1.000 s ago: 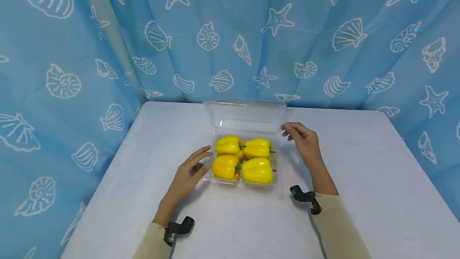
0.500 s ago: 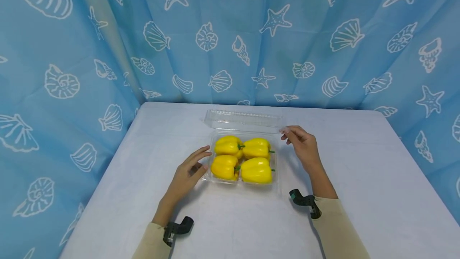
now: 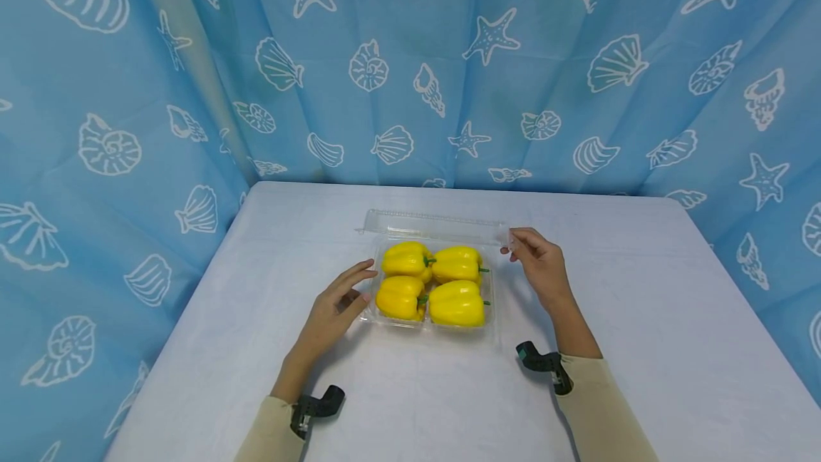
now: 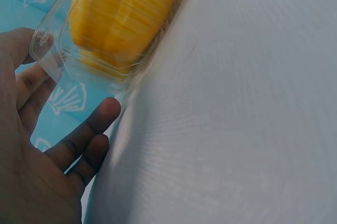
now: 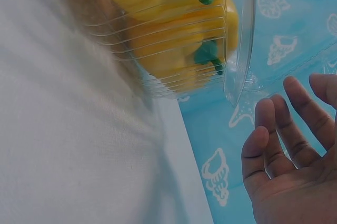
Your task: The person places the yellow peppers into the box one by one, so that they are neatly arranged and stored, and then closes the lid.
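Note:
Several yellow bell peppers [image 3: 458, 303] lie in the clear plastic clamshell container [image 3: 423, 323], green stems toward the right. Its hinged lid [image 3: 436, 227] stands raised along the far side, seen narrowly in the head view. My left hand [image 3: 330, 312] is at the container's left side. In the left wrist view its thumb and forefinger touch the rim's corner tab [image 4: 41, 39], with the other fingers extended below. My right hand [image 3: 541, 259] pinches the lid's right corner between thumb and forefinger. In the right wrist view the pinch is mostly cut off at the frame's edge.
A white cloth covers the table [image 3: 410, 398]. Behind and to the left hangs a blue curtain [image 3: 398, 55] with white shells and starfish. Each wrist carries a black camera mount, the left one [image 3: 317, 407] and the right one [image 3: 545, 366], near the beige sleeves.
The lid has swung from leaning back toward me and now shows as a narrower band. My right hand has come slightly nearer with it. The left hand and the peppers stay put.

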`<state>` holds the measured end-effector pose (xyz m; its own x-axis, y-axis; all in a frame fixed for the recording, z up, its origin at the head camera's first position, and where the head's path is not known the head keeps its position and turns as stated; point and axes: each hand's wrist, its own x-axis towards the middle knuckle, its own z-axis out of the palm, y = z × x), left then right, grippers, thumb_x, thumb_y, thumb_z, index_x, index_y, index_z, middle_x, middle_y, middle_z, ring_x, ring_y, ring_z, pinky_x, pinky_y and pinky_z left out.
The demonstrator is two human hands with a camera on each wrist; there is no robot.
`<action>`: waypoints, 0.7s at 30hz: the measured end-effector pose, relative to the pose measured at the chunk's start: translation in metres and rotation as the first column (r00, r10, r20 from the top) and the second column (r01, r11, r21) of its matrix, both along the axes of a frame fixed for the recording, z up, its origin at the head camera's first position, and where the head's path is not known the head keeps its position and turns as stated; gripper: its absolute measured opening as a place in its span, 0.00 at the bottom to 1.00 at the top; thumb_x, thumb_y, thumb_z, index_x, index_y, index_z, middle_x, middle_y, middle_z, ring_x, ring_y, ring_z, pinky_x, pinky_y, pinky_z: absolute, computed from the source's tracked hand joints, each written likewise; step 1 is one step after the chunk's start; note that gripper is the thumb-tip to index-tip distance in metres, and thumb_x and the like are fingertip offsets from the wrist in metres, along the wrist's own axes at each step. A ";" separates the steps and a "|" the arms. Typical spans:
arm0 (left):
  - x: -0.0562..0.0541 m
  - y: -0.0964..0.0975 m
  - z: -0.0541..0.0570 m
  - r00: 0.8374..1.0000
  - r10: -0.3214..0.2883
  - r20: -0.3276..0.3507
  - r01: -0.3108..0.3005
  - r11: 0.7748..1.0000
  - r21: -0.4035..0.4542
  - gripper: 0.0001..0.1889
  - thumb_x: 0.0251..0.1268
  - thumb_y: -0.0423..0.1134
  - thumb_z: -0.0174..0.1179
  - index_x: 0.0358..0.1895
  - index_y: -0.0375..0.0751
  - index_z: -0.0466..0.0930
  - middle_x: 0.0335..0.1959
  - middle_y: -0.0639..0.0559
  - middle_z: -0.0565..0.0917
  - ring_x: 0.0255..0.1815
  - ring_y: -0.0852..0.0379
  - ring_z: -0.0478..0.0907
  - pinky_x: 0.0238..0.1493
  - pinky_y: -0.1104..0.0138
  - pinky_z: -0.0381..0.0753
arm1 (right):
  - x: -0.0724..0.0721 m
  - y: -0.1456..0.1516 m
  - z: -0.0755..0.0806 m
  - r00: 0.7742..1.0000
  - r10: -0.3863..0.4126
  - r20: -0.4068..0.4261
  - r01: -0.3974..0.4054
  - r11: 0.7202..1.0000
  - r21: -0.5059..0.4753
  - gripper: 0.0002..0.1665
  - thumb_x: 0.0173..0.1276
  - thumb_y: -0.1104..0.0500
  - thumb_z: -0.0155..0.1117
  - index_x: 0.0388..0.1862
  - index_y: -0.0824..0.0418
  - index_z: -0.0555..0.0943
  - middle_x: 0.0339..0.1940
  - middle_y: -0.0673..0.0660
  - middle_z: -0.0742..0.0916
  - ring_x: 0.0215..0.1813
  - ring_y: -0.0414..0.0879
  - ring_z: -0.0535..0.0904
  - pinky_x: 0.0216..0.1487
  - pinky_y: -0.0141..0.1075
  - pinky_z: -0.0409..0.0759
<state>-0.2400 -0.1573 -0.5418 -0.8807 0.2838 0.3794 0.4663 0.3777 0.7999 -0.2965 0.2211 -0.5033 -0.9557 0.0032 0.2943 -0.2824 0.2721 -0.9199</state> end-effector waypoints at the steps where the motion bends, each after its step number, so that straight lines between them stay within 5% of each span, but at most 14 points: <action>1: 0.000 0.000 0.001 1.000 0.001 0.002 -0.001 1.000 0.001 0.20 0.75 0.38 0.58 0.67 0.48 0.75 0.74 0.59 0.68 0.43 0.57 0.79 0.43 0.66 0.80 | -0.001 0.001 -0.002 1.000 0.002 -0.007 -0.002 1.000 0.000 0.17 0.78 0.61 0.56 0.57 0.70 0.81 0.51 0.67 0.82 0.42 0.53 0.79 0.44 0.27 0.78; 12: 0.001 -0.001 0.001 0.998 0.016 0.056 -0.017 1.000 0.016 0.20 0.75 0.40 0.58 0.68 0.53 0.75 0.74 0.62 0.67 0.51 0.55 0.78 0.49 0.65 0.80 | 0.001 0.001 -0.008 0.999 -0.021 -0.046 0.021 1.000 -0.006 0.16 0.77 0.56 0.60 0.52 0.67 0.84 0.50 0.55 0.84 0.44 0.44 0.78 0.46 0.25 0.78; 17: -0.001 0.001 0.000 0.995 0.009 0.103 -0.018 0.996 0.087 0.20 0.76 0.38 0.57 0.67 0.52 0.76 0.74 0.60 0.67 0.64 0.52 0.74 0.54 0.65 0.79 | 0.002 0.003 -0.008 0.998 0.019 -0.063 -0.020 1.000 -0.004 0.14 0.76 0.62 0.59 0.52 0.70 0.83 0.53 0.56 0.83 0.50 0.42 0.78 0.51 0.25 0.78; 21: -0.001 0.002 0.001 0.989 0.005 0.150 -0.024 0.991 0.129 0.19 0.79 0.37 0.52 0.68 0.47 0.75 0.75 0.55 0.67 0.65 0.47 0.73 0.52 0.63 0.80 | 0.005 0.004 -0.007 0.997 0.036 -0.064 -0.035 0.999 0.010 0.13 0.76 0.63 0.59 0.52 0.70 0.83 0.55 0.60 0.83 0.49 0.40 0.78 0.50 0.25 0.78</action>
